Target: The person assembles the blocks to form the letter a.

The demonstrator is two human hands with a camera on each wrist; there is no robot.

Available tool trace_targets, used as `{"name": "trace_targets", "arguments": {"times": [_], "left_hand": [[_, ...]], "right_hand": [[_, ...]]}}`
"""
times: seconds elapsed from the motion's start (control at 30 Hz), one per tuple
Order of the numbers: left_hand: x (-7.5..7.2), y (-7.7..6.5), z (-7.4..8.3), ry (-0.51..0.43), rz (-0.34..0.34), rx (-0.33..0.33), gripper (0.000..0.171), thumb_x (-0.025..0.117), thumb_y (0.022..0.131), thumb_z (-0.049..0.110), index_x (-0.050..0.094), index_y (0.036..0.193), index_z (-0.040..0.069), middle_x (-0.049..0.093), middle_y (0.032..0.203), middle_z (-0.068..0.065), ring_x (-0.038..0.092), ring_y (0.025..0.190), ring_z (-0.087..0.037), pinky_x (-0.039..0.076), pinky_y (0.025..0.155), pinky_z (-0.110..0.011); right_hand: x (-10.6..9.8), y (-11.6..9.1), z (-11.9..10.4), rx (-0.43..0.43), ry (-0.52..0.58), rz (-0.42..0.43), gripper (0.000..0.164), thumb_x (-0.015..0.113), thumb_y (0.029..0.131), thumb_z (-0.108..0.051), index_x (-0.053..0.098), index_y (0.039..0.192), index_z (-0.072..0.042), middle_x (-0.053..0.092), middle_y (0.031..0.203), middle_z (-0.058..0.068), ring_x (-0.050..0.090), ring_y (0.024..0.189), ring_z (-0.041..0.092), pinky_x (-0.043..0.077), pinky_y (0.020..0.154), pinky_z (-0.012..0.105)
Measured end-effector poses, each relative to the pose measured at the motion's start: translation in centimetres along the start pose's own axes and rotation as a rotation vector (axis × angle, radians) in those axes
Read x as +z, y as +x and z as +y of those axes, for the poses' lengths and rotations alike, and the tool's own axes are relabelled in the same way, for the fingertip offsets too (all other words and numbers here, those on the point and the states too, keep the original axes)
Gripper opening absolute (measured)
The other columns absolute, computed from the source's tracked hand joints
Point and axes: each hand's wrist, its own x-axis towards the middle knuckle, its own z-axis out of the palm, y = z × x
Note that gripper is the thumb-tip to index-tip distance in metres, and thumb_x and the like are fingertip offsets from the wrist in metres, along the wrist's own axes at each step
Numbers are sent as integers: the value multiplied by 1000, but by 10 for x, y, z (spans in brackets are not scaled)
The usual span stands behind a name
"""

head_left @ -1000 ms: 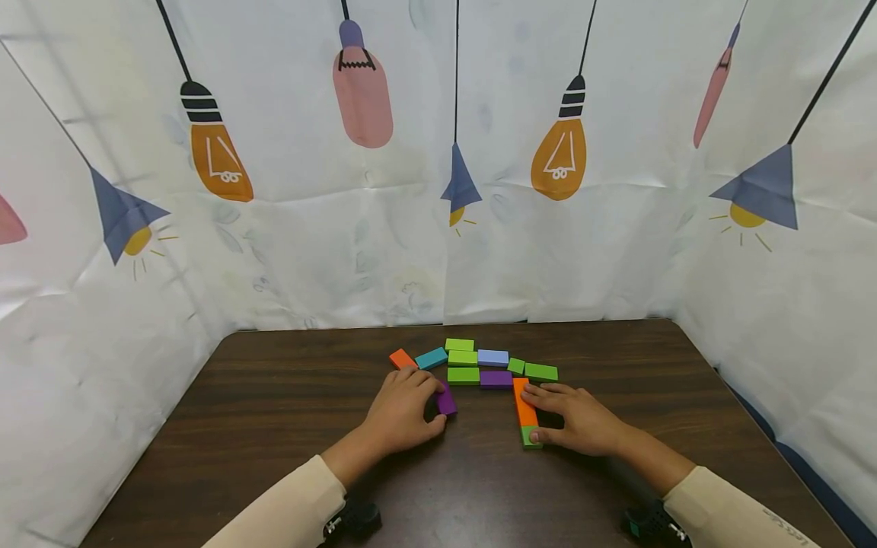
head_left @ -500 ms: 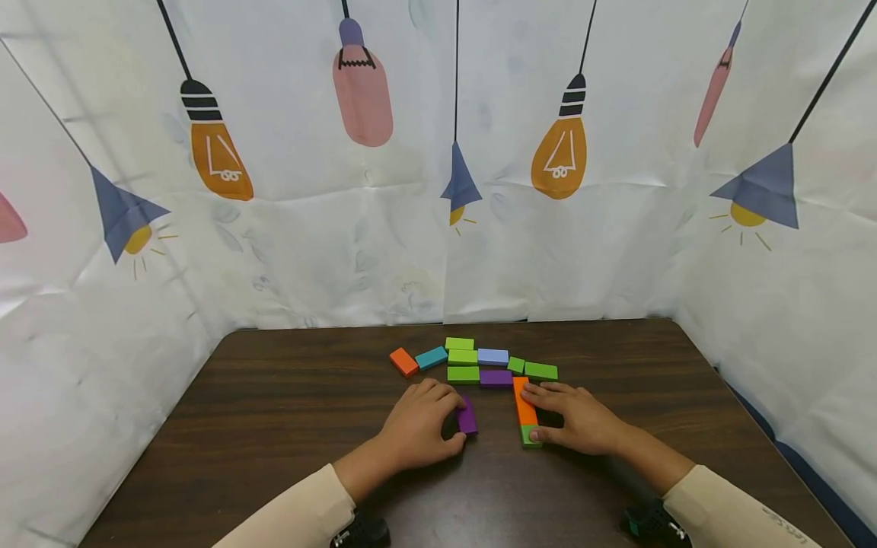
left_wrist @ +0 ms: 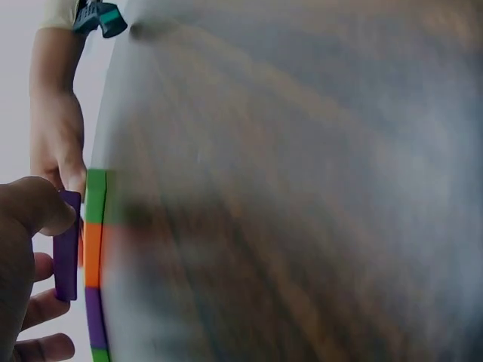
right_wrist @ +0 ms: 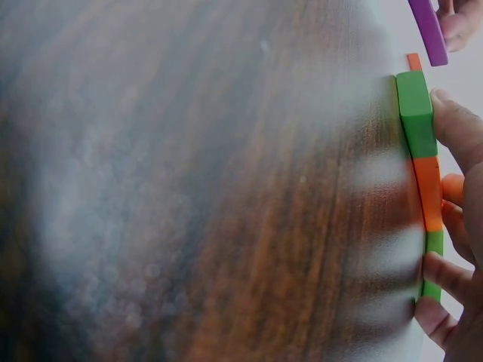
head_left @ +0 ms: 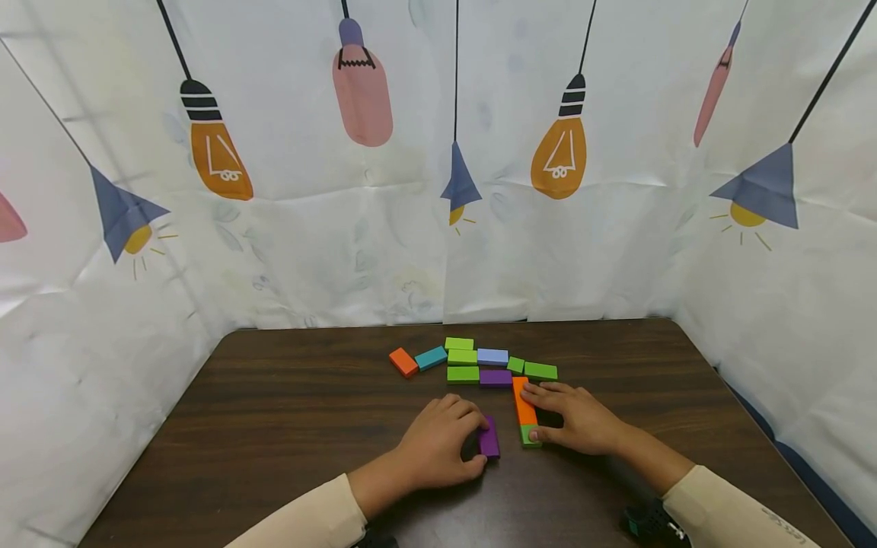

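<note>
My left hand (head_left: pixel 444 445) pinches a purple block (head_left: pixel 489 439) between thumb and fingertips, close over the table in front of the block arrangement. The left wrist view shows this purple block (left_wrist: pixel 66 245) upright between thumb and fingers. My right hand (head_left: pixel 578 418) rests beside a column made of an orange block (head_left: pixel 524 400) and a green block (head_left: pixel 530 435). Its thumb touches the green block and its fingers, fairly straight, touch the orange one. In the right wrist view the same green block (right_wrist: pixel 416 113) lies by the thumb.
Behind the hands lie green blocks (head_left: pixel 463 374), a second purple block (head_left: pixel 496 377), a light blue block (head_left: pixel 493 357), a teal block (head_left: pixel 431 358) and another orange block (head_left: pixel 403 362). The dark wooden table (head_left: pixel 288 403) has a printed white cloth (head_left: pixel 288 251) around it.
My left hand has carried the purple block right and toward me, from beside the teal and orange blocks to near the orange-green column. The right hand stays in place.
</note>
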Motion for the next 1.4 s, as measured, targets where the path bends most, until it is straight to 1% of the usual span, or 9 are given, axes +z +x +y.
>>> {"name": "trace_targets", "arguments": {"times": [0.17, 0.4, 0.7, 0.97, 1.2, 1.4], "left_hand": [[1, 0, 10, -19, -28, 25, 38, 75, 88, 46, 69, 118, 23, 63, 123, 7, 52, 117, -14, 46, 101, -40], [6, 1, 23, -56, -55, 61, 36, 75, 89, 46, 68, 118, 25, 62, 122, 10, 52, 118, -12, 48, 97, -38], [12, 3, 34, -105, -136, 82, 37, 72, 91, 50, 67, 121, 29, 61, 127, 11, 51, 119, -9, 48, 98, -37], [15, 4, 41, -77, -139, 106, 39, 73, 90, 51, 68, 121, 28, 62, 124, 14, 51, 118, -8, 46, 99, -36], [17, 7, 46, -55, -141, 91, 42, 72, 91, 54, 69, 123, 29, 62, 125, 15, 50, 118, -8, 45, 101, -37], [17, 11, 50, -30, -156, 71, 43, 71, 93, 53, 69, 130, 31, 59, 128, 12, 50, 121, -9, 45, 102, -38]], "right_hand": [[0, 0, -1, -6, -1, 4, 79, 59, 94, -66, 48, 155, -16, 44, 158, 2, 38, 144, 37, 27, 102, 78], [0, 0, -1, -6, -4, -1, 80, 57, 95, -67, 47, 155, -16, 44, 158, 4, 39, 144, 37, 25, 103, 80], [1, -1, 0, 1, 2, -9, 80, 58, 95, -66, 46, 156, -16, 43, 158, 4, 38, 144, 38, 24, 101, 82], [0, -1, -1, -12, -1, 0, 79, 58, 95, -65, 47, 155, -16, 43, 158, 4, 38, 144, 38, 24, 101, 82], [-1, -1, -1, -15, -3, 5, 79, 57, 95, -66, 47, 155, -16, 44, 158, 4, 38, 144, 38, 24, 101, 82], [0, -2, -1, -9, -1, -1, 78, 57, 96, -66, 47, 156, -17, 43, 159, 2, 38, 144, 38, 24, 101, 82]]}}
